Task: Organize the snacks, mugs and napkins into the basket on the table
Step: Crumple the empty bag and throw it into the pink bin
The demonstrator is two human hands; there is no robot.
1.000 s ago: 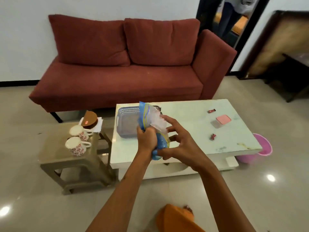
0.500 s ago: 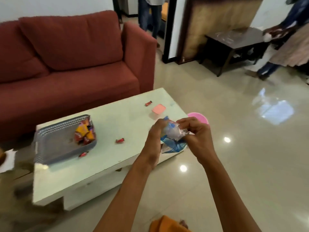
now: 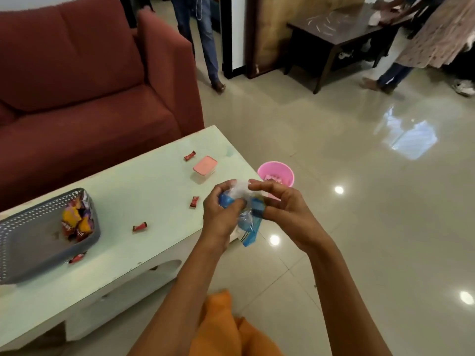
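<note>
Glossy beige floor tiles (image 3: 334,140) are catching the ceiling lights all around a pale green low table (image 3: 144,191), and a dark red fabric sofa (image 3: 84,98) is standing right behind it. On the left end of the table a grey perforated plastic basket (image 3: 30,242) is sitting with a heap of orange and red snack packets (image 3: 75,223) piled against its right wall. Three small red wrapped candies are lying loose on the tabletop: one near the far edge (image 3: 190,155), one toward the middle (image 3: 194,201) and one just right of the basket (image 3: 139,227); a fourth (image 3: 77,258) is peeking out at the basket's near corner. A small clear box with a pink lid (image 3: 204,166) is resting near the far candy. Off the table's right end a pink plastic bucket (image 3: 275,173) is standing on the floor. Above that corner the person's left hand (image 3: 222,214) is clutching a crumpled blue and clear plastic bag (image 3: 248,217), while the right hand (image 3: 285,209) is pinching its other side, fingers curled. People are standing by a dark wooden table (image 3: 341,29) at the back.
</note>
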